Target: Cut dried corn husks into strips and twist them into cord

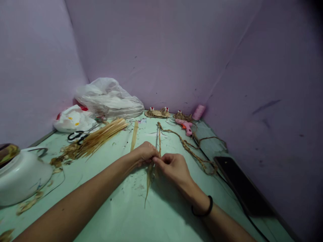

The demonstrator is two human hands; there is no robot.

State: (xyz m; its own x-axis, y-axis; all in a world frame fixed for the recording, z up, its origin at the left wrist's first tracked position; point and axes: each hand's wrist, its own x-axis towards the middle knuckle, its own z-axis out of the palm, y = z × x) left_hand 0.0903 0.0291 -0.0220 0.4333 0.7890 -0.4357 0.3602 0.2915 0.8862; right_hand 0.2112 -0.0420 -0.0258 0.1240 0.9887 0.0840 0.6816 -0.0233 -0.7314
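My left hand (146, 153) and my right hand (174, 164) meet over the middle of the table, both closed on one twisted fibre cord (159, 139). From my fingers the cord runs taut away from me to a knotted end at the back, where a longer length of twisted rope (185, 144) bends off to the right. Below my hands hang loose dry fibre ends (148, 179). A flat dry strip (134, 134) lies just beyond my left hand. My fingertips cover the spot where the strands come together.
A bundle of dry fibre strips (106, 136) and scissors (78, 135) lie left, before plastic bags (108, 97). A white pot (24, 178) stands near left. A pink glue gun (185, 126), a pink thread spool (199, 112) and a dark phone-like slab (242, 185) are at right.
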